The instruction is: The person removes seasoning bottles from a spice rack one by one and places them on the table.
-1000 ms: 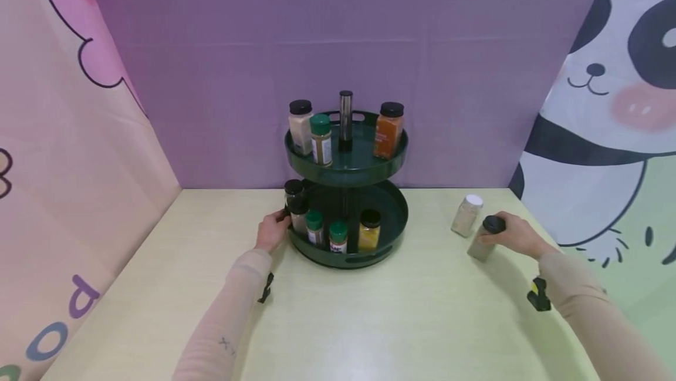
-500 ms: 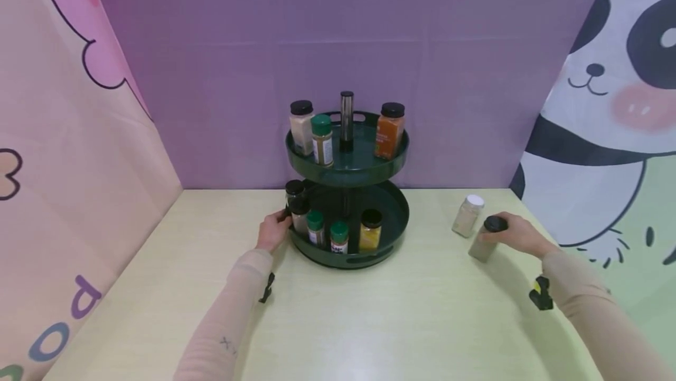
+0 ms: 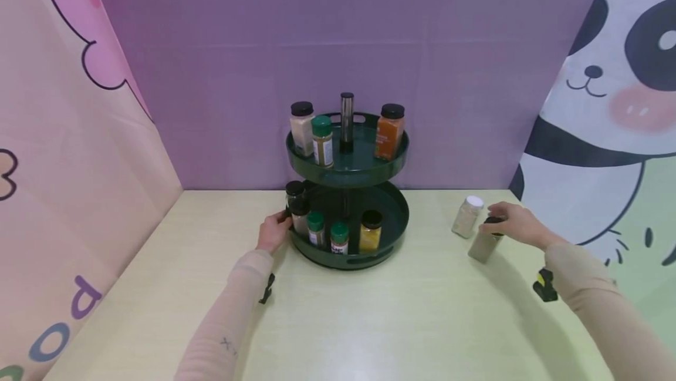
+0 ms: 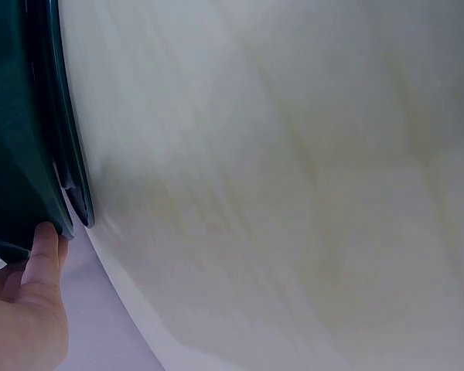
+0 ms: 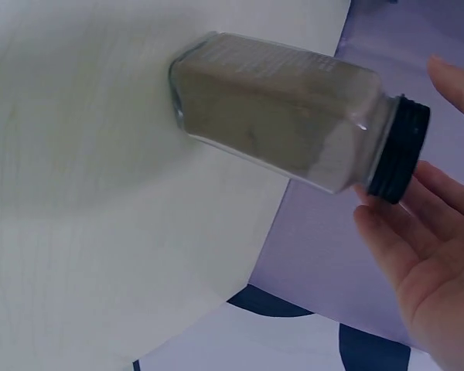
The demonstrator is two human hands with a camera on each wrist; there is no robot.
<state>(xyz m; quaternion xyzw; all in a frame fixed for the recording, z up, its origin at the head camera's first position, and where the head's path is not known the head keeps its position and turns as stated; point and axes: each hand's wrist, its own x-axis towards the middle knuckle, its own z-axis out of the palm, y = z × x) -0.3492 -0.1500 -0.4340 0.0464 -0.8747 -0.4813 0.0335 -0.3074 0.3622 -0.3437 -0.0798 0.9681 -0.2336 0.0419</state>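
A two-tier dark green spice rack (image 3: 343, 178) stands at the back of the table, with spice jars on both trays. My left hand (image 3: 273, 232) holds the left rim of its lower tray; in the left wrist view the thumb (image 4: 42, 263) lies against the green rim, the other fingers mostly hidden. On the right, a spice jar (image 3: 483, 245) of grey-brown powder stands upright on the table. Around its black cap (image 5: 400, 151) my right hand (image 3: 514, 225) has its fingers spread, the thumb clear of the cap. Some fingertips are close behind the cap; touching or not, I cannot tell.
A white-capped jar (image 3: 467, 216) stands just left of the grey-brown one. The upper tray bears an orange jar (image 3: 389, 131) and two others at left. Below are a yellow jar (image 3: 370, 233) and several more. A purple backdrop (image 3: 338, 29) rises behind the table (image 3: 369, 322).
My right hand has loosened from the jar's cap and risen slightly, its fingers spreading. The jar stays where it was. My left hand and the rack look unchanged.
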